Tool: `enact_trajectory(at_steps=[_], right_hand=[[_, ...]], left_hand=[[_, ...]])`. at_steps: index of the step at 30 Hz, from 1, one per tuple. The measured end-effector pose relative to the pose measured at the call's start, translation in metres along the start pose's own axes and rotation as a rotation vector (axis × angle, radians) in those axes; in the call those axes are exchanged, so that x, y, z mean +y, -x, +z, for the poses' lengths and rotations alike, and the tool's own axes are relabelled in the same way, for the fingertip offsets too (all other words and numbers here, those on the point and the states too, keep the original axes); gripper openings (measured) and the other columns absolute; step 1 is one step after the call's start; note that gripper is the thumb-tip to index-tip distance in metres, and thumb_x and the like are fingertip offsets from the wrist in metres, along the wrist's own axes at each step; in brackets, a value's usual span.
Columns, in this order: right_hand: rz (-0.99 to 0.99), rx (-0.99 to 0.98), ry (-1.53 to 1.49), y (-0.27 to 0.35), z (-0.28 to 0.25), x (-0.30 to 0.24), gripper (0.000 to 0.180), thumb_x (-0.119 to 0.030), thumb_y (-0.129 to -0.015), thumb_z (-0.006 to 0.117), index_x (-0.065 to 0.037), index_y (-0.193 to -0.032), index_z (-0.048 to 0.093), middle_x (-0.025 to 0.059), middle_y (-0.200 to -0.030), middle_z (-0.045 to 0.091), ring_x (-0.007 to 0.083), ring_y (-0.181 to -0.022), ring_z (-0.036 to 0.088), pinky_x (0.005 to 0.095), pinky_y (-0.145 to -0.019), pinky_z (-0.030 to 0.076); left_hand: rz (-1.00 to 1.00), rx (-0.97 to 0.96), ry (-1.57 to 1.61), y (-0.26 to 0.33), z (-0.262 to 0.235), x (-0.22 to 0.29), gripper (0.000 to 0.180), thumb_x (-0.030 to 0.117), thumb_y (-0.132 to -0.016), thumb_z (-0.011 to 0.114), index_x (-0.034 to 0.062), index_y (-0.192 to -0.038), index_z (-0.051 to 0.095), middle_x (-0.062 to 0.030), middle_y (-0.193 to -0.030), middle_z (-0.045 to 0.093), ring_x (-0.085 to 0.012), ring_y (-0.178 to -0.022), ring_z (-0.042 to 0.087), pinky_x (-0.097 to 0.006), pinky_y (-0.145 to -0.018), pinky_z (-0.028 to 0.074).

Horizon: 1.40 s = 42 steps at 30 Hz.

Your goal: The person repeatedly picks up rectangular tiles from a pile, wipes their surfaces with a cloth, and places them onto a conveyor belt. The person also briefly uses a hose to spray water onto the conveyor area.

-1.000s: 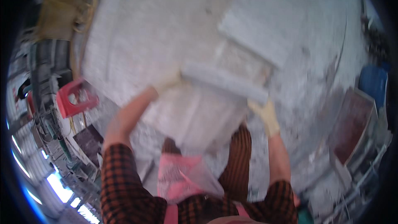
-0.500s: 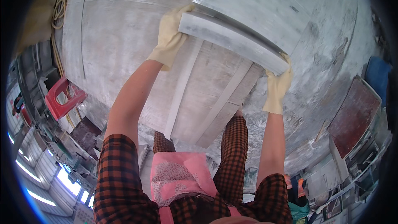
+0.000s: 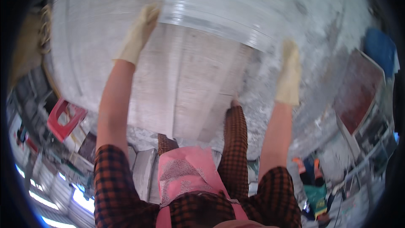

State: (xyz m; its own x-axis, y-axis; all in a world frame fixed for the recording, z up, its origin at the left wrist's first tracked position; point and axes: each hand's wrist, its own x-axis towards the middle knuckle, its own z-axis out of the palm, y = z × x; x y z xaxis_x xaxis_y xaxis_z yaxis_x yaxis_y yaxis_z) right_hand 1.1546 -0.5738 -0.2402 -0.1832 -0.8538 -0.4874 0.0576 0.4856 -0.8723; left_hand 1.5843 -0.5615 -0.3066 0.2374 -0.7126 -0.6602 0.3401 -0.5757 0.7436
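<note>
Up at the far end of the pale wooden surface [image 3: 190,84], a wide stack of thin grey sheets [image 3: 228,10] is held between both gloved hands. The left hand [image 3: 137,36] wraps around the stack's left corner, and the right hand [image 3: 289,76] sits just below its right edge, fingers curled; how firmly that one grips I cannot tell, the picture blurs there. Arms are stretched long, hands set well apart, one on each end.

My read on the stack: stiff across its width, layered at the edge, and heavy enough to want two hands. The shiny face looks slick, so gloves help, and loose sheets could slide on one another if it tilts. Holding at both ends, low on the edge, seems the sound place. Off to the near left a red stool [image 3: 63,118] stands on the dusty floor [image 3: 295,114], and a reddish board [image 3: 358,97] leans at the right.
</note>
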Motion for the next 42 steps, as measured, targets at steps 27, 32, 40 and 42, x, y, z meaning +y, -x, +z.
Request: enact_trajectory(at_steps=[27, 32, 40, 42], right_hand=[[-0.02, -0.046, 1.172, -0.007, 0.048, 0.026, 0.085, -0.016, -0.09, 0.067, -0.005, -0.156, 0.013, 0.0205, -0.153, 0.039, 0.0291, -0.137, 0.045, 0.0362, -0.111, 0.035], [-0.175, -0.106, 1.153, -0.02, 0.033, 0.051, 0.088, -0.01, -0.088, 0.07, -0.005, -0.155, 0.015, 0.0205, -0.147, 0.045, 0.0282, -0.131, 0.05, 0.0351, -0.109, 0.038], [0.267, -0.041, 0.094, -0.024, 0.044, 0.029, 0.079, -0.052, -0.101, 0.046, -0.002, -0.155, 0.016, 0.0184, -0.154, 0.031, 0.0296, -0.139, 0.036, 0.0424, -0.114, 0.037], [0.209, -0.108, 0.189, -0.023, 0.049, 0.026, 0.084, -0.062, -0.1, 0.035, -0.001, -0.155, 0.016, 0.0179, -0.157, 0.024, 0.0317, -0.141, 0.032, 0.0453, -0.116, 0.035]], left_hand=[[0.118, 0.108, -0.198, 0.032, 0.026, -0.035, 0.059, 0.021, -0.096, 0.057, -0.0031, -0.146, 0.039, -0.0198, -0.144, 0.051, -0.0261, -0.134, 0.047, -0.033, -0.113, 0.036], [0.262, -0.066, -0.374, 0.024, 0.043, -0.045, 0.085, 0.026, -0.078, 0.073, 0.0002, -0.15, 0.035, -0.0211, -0.137, 0.055, -0.0288, -0.127, 0.053, -0.037, -0.106, 0.042], [0.123, -0.159, -0.244, 0.037, 0.042, -0.012, 0.089, 0.042, -0.083, 0.073, -0.0025, -0.149, 0.035, -0.0224, -0.131, 0.059, -0.031, -0.12, 0.058, -0.039, -0.102, 0.044], [0.21, -0.079, -0.249, 0.033, 0.048, -0.019, 0.087, 0.046, -0.086, 0.07, -0.0036, -0.149, 0.035, -0.0225, -0.127, 0.062, -0.0314, -0.117, 0.059, -0.039, -0.102, 0.044]])
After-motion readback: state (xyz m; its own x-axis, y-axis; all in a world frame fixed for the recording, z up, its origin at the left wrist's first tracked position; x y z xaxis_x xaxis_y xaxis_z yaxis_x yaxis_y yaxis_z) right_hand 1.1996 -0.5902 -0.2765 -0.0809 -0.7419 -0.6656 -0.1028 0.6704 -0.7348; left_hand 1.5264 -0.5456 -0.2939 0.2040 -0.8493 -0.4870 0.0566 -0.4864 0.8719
